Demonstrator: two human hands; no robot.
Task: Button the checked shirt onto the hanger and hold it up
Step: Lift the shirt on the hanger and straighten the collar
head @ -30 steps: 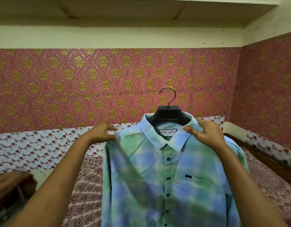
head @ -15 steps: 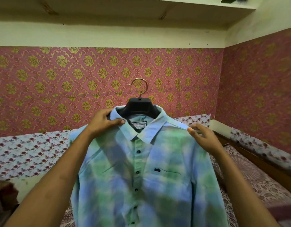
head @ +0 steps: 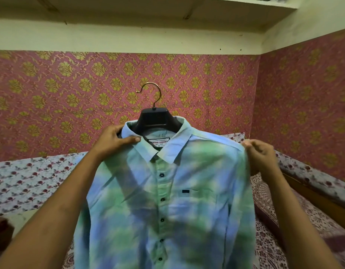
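The task looks nearly finished, by my judgement: the checked shirt (head: 179, 200) hangs on the hanger (head: 158, 119) and is held up in the air before the patterned wall (head: 70, 98), with the bed (head: 284, 245) below and behind it; the placket is closed at every dark button (head: 162, 175) in view, though the collar stands open at the throat and I cannot tell whether a top button is there to fasten; what remains seems only to steady and square the garment.

The shirt is soft woven cloth in blurred green and blue blocks, draping with shallow folds, with a chest pocket and a small dark tag; the hanger has a broad black moulded neck, smooth and matte, and a thin brass-coloured wire hook, curved and free of any rail.

The left hand (head: 117, 140) has its grip closed on the collar, thumb lying across the front, fingers behind; the right hand (head: 261, 157) pinches the shoulder seam between curled fingers; the small round buttons are dark and glossy.
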